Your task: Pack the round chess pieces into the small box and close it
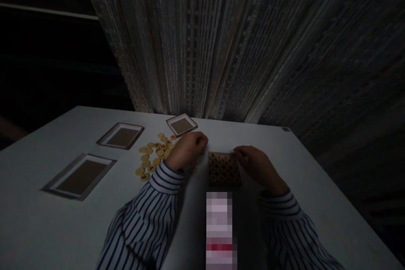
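Note:
A small box [224, 184] stands on the table in front of me, filled with rows of round Chinese chess pieces [221, 169]. My left hand [189, 150] is closed over the table, left of and slightly beyond the box. Whatever its curled fingers hold is hidden. At the box's far right corner is my right hand [260, 168], thumb and fingers drawn together; I cannot make out anything in them. A loose heap of pale Chinese chess pieces [156, 161], some with black or red characters, spreads to the left, partly behind my left hand. One single piece [193, 169] lies near my left wrist.
Three shallow trays or lids with brown bottoms lie on the white table [126, 223]: one at the back [182, 124], one at the left back [121, 136], one nearer left [80, 176]. A string curtain [196, 42] hangs behind the table. The room is dim.

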### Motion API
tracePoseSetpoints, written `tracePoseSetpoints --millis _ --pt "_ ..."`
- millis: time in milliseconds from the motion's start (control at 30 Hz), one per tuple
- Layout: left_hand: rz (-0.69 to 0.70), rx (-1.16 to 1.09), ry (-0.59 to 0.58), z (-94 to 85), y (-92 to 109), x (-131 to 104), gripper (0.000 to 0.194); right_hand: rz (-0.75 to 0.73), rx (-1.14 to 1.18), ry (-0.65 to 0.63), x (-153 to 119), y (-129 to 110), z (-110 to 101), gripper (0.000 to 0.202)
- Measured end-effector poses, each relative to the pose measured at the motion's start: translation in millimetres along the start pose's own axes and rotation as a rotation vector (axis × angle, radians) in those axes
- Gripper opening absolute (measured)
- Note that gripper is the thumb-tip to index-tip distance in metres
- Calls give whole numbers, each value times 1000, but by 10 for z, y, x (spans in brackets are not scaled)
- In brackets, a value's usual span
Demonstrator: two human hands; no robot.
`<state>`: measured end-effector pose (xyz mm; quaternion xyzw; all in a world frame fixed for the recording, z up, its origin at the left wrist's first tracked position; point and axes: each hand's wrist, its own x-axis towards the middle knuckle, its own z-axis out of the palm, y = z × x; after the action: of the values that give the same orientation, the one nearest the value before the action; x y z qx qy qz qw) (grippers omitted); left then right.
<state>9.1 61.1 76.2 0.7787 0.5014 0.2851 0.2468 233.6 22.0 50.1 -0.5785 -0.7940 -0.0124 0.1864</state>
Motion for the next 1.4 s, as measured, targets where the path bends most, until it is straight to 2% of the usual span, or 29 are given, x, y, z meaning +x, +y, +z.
tracePoseSetpoints --millis 133,233,333,500,700,900,1400 --pt "18 -9 10 41 3 -66 25 96 92 15 -220 123 143 25" --pt "4 -10 5 149 -56 -187 26 145 132 91 -326 191 250 27" --pt "-23 -38 1 291 -131 -368 27 218 194 108 -378 233 367 30" --pt "-89 -133 33 545 -227 -656 29 339 281 74 -417 257 499 30" --pt "-146 -159 47 782 -311 -801 32 395 399 -9 -446 226 472 30" --pt "-81 -81 -1 779 -263 -823 28 373 467 -45 -442 190 454 29" --pt "-37 -35 -44 848 -285 -831 27 370 476 -103 -428 166 443 32"
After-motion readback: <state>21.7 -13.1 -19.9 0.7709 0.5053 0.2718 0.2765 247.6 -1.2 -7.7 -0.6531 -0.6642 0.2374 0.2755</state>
